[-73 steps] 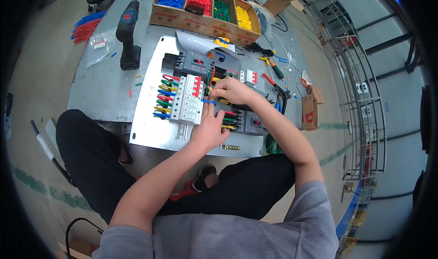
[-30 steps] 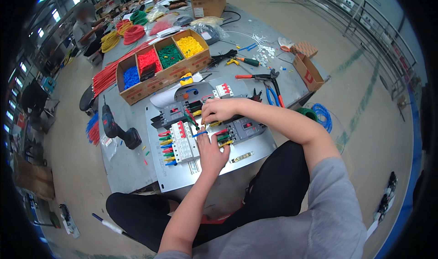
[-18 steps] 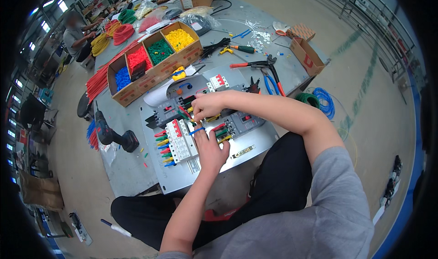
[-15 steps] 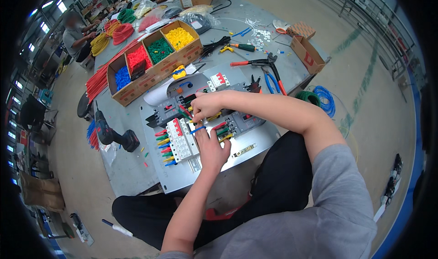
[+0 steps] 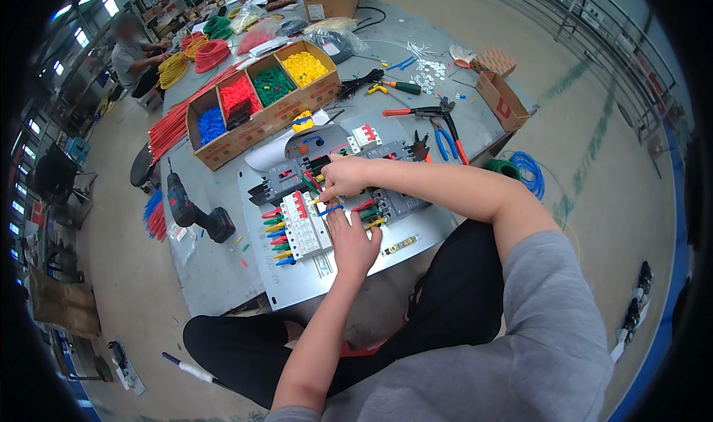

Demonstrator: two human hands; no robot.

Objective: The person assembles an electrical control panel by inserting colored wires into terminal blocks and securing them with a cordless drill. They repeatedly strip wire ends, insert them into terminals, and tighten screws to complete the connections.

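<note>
A metal mounting plate (image 5: pixel 297 292) carries a row of white circuit breakers (image 5: pixel 306 232), with coloured wire ends along its left side. Grey moulded-case breakers (image 5: pixel 405 205) sit to the right and behind. My left hand (image 5: pixel 355 247) lies over the plate between the breakers, fingers stretched forward, thumb apart, beside the red and green wire ends. A blue-sleeved wire (image 5: pixel 331 209) crosses its fingertips. Just above, my right hand (image 5: pixel 345 175) is closed in a pinch near a yellow wire end. What it pinches is hidden by the fingers.
Left of the plate stands a cordless drill (image 5: pixel 194 212). Behind, a divided cardboard box (image 5: pixel 260 121) holds blue, red, green and yellow sleeves. Red-handled cutters (image 5: pixel 427 111) and blue-handled pliers (image 5: pixel 445 141) lie at the right. Another person (image 5: pixel 134 62) sits at the far left.
The view has shifted slightly, so the bench sits a little further right and lower. Both hands stay at the same wires, with almost no visible change in grip.
</note>
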